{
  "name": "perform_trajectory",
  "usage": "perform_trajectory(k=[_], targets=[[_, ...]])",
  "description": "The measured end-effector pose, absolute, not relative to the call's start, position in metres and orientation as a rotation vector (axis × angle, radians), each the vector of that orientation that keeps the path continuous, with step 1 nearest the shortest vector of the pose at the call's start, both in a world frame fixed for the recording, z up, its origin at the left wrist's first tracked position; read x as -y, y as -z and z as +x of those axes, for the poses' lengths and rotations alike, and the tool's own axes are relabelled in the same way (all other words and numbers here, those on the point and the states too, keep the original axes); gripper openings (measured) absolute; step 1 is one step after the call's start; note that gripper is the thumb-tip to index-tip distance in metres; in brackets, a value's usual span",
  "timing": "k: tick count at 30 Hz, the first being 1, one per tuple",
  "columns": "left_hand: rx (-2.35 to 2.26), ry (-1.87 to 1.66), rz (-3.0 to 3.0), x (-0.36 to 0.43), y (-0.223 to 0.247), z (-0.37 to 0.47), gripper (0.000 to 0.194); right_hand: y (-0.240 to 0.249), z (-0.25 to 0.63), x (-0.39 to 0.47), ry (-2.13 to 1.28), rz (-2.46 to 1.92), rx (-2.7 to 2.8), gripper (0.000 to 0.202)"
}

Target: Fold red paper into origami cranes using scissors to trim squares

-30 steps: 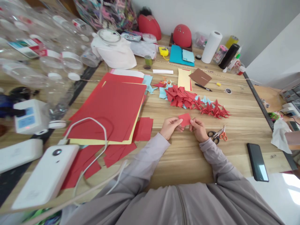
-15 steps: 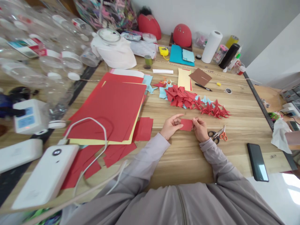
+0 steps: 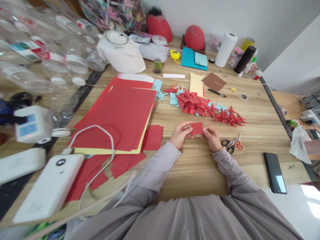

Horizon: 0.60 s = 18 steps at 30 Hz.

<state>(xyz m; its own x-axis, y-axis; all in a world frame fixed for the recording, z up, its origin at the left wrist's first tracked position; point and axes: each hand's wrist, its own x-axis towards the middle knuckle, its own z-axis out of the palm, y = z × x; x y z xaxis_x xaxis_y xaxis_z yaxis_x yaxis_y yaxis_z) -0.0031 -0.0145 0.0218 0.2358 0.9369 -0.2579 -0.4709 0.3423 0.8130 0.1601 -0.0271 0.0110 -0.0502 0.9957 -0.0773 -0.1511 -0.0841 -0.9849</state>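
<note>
A small red paper piece (image 3: 197, 128) is held up between my two hands, just above the wooden table. My left hand (image 3: 182, 133) pinches its left edge between thumb and fingers. At its lower right side, my right hand (image 3: 211, 136) grips it with thumb and fingertips. Beyond the hands lies a heap of folded red paper shapes (image 3: 192, 102), with pointed red ones (image 3: 231, 116) to its right and light blue ones among them. Large red sheets (image 3: 125, 116) and smaller red pieces (image 3: 153, 137) lie to the left.
Scissors (image 3: 232, 144) lie right of my right hand, and a black phone (image 3: 274, 172) further right. A white power bank (image 3: 50, 188) with a cable is at the near left. Clear bottles (image 3: 53, 63) crowd the far left. A black pen (image 3: 217, 93) lies beyond the folded shapes.
The red paper has been turned and raised slightly, and now looks squarer than the earlier wide rectangle. My left fingers have curled in behind it, and my right hand has shifted slightly left.
</note>
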Motion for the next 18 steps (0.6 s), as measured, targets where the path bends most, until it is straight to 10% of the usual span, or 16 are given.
perform_trajectory(k=[18], targets=[[-0.804, -1.114, 0.578, 0.0129, -0.0183, -0.0013, 0.036, -0.0198, 0.1599, 0.0297, -1.370, -1.116, 1.299, 0.038]])
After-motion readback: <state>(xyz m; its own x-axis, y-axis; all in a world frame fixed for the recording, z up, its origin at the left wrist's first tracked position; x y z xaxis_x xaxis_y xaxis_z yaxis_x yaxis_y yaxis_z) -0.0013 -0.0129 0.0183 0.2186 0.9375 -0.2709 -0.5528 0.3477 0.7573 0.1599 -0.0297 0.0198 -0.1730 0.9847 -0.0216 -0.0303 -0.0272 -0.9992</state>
